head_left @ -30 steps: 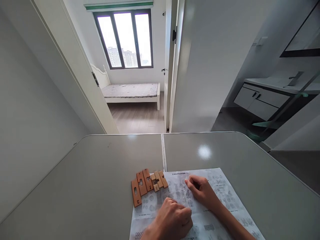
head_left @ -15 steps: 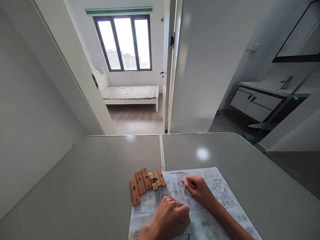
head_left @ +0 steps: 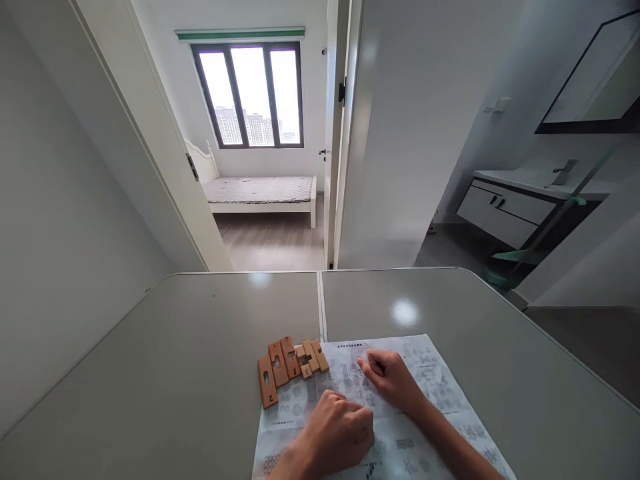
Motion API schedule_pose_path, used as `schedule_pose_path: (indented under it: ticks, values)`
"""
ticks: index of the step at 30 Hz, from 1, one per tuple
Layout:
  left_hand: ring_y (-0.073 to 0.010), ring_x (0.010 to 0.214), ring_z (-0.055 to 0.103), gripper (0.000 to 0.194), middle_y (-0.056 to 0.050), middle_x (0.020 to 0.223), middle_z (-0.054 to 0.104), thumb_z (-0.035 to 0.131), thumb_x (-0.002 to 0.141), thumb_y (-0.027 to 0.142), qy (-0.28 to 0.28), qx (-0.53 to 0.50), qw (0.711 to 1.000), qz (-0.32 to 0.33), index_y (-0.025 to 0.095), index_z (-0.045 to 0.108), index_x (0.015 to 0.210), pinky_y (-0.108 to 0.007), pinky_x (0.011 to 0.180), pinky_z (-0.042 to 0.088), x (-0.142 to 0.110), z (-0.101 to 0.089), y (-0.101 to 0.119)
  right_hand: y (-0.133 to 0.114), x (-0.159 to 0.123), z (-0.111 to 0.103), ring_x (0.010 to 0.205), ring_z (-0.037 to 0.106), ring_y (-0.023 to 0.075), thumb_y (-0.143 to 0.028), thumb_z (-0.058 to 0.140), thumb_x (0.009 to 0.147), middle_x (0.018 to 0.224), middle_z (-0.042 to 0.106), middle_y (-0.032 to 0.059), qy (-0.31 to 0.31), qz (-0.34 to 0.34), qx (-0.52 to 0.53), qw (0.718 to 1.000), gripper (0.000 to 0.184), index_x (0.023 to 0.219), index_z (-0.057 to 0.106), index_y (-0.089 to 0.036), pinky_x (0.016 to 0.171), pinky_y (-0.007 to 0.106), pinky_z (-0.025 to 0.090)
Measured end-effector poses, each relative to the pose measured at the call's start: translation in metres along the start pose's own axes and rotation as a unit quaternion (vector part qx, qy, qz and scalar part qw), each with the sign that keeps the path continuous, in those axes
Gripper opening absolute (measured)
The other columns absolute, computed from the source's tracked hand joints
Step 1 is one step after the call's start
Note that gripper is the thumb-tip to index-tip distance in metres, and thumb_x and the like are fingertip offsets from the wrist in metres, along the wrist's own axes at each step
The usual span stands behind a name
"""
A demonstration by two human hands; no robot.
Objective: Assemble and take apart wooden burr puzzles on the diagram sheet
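Observation:
Both my hands rest on a printed paper sheet covered in small diagrams and text. My left hand, at the lower middle, is curled into a fist with nothing visible in it. To its upper right my right hand is also closed, fingers loosely curled, and I see nothing held. Three reddish-brown wooden puzzle pieces, flat with cut-out notches and numerals, lie side by side at the sheet's upper left corner. Against them on the right are several smaller, lighter wooden pieces. Neither hand touches the wood.
The grey table has a pale seam down its middle and rounded far corners. Beyond it an open doorway shows a bed under a window. A white washbasin cabinet stands at the far right.
The view has tilted slightly, so the scene sits a little differently in the picture. My hands and the wooden pieces keep their places on the table.

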State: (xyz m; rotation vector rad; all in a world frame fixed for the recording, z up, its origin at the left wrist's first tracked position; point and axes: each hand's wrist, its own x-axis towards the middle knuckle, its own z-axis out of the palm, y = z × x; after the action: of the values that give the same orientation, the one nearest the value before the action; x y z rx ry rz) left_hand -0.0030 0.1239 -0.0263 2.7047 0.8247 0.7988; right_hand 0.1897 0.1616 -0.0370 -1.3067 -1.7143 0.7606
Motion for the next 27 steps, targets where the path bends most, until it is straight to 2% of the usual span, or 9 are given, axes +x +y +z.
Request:
schedule_pose_path:
  ticks: [9, 19, 27]
  values:
    - [-0.0080, 0.043, 0.024, 0.025, 0.009, 0.051, 0.041, 0.054, 0.070, 0.007, -0.011, 0.027, 1.000, 0.007, 0.020, 0.034, 0.064, -0.025, 0.054, 0.023, -0.0025, 0.0023, -0.0004, -0.0034, 0.0012, 0.0000, 0.054, 0.026, 0.0124, -0.040, 0.059, 0.094, 0.056, 0.029, -0.0070, 0.011, -0.007, 0.002, 1.000, 0.049, 0.060, 0.026, -0.025, 0.054, 0.029, 0.025]
    - [-0.0091, 0.044, 0.018, 0.026, 0.009, 0.050, 0.037, 0.054, 0.073, 0.007, -0.008, 0.007, 1.000, 0.008, 0.020, 0.034, 0.063, -0.025, 0.051, 0.021, -0.0010, 0.0026, -0.0021, -0.0026, 0.0015, -0.0014, 0.054, 0.025, 0.0120, -0.039, 0.057, 0.095, 0.057, 0.027, -0.0071, 0.003, -0.003, -0.008, 1.000, 0.048, 0.062, 0.026, -0.025, 0.054, 0.028, 0.026]
    - [-0.0100, 0.044, 0.023, 0.025, 0.008, 0.051, 0.035, 0.052, 0.074, 0.008, -0.013, 0.000, 1.000, 0.017, 0.021, 0.034, 0.063, -0.026, 0.051, 0.022, 0.0033, -0.0017, -0.0015, -0.0059, 0.0034, -0.0040, 0.054, 0.026, 0.0118, -0.037, 0.059, 0.093, 0.057, 0.029, -0.0072, 0.005, -0.012, -0.006, 1.000, 0.047, 0.060, 0.028, -0.024, 0.054, 0.028, 0.026]
